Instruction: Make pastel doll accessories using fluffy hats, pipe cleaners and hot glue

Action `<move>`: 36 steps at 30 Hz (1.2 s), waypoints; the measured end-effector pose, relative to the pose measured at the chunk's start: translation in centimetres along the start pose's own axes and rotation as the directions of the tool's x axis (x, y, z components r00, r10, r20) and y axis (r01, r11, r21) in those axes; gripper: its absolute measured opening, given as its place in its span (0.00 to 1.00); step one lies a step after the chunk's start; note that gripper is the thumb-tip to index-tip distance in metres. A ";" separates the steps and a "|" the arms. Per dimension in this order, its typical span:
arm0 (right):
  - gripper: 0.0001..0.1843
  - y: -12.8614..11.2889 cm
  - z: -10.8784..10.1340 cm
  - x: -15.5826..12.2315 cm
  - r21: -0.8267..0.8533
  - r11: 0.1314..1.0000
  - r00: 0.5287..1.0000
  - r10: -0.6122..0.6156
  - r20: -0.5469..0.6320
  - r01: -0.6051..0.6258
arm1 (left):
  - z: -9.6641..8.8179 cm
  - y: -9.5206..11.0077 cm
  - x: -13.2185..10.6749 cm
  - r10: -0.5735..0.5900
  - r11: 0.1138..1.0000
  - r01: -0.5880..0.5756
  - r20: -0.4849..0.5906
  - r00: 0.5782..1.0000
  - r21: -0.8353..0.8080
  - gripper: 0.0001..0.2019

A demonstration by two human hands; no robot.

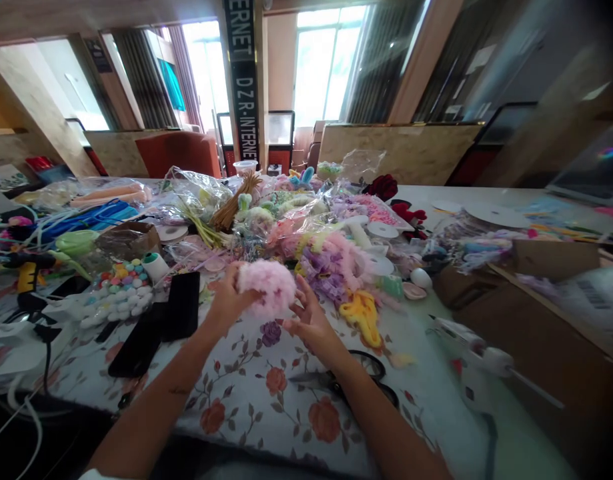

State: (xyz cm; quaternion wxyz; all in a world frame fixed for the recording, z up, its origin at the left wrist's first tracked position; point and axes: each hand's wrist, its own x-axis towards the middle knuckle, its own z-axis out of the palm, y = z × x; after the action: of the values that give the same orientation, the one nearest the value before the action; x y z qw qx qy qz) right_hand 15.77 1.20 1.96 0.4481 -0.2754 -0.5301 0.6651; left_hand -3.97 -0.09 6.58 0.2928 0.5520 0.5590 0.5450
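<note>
A fluffy pale pink ball (269,287) is held up over the flowered tablecloth (256,380). My left hand (231,297) grips it from the left, the thumb lying across its front and the other fingers behind it. To its right, my right hand (309,317) has its fingers apart and curved towards the ball; whether a fingertip touches the fluff I cannot tell. Black-handled scissors (369,365) lie partly under my right forearm. Just beyond the right hand are a purple ruffled trim (323,270) and a yellow fuzzy strand (361,317).
Craft supplies and plastic bags pile across the back. Two dark phones (183,307) lie left, near bagged pompoms (123,293) and a yellow-black glue gun (27,277). At right are a white glue gun (479,360) and a cardboard box (536,333). Cables (29,407) hang at the left edge.
</note>
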 end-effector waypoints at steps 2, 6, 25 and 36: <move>0.53 0.2 -0.1 0.1 0.104 0.994 0.998 -0.008 -0.062 0.015 | 2.5 -0.7 -1.0 -0.012 0.995 0.031 0.190 0.982 -0.098 0.23; 0.33 0.4 -1.1 -0.4 0.170 0.985 0.969 0.017 -0.246 0.025 | 5.4 -2.2 -1.7 -0.003 0.985 0.060 0.326 0.945 -0.165 0.14; 0.12 -1.5 -5.7 -0.6 0.608 0.774 0.892 0.135 -0.431 0.176 | -5.1 -3.7 0.8 -0.369 0.863 0.310 -0.077 0.926 -0.399 0.17; 0.13 -5.7 -5.4 -1.0 0.333 0.904 0.901 -0.114 -0.419 0.269 | -6.8 -7.2 -1.7 -0.046 0.634 -0.101 0.167 0.985 0.767 0.22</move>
State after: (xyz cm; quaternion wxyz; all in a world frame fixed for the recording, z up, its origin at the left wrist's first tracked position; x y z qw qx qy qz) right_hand 22.49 2.96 5.71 0.6539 -0.2546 -0.3149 0.6391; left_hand -12.04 -2.14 0.97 0.0672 0.6771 0.7026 0.2083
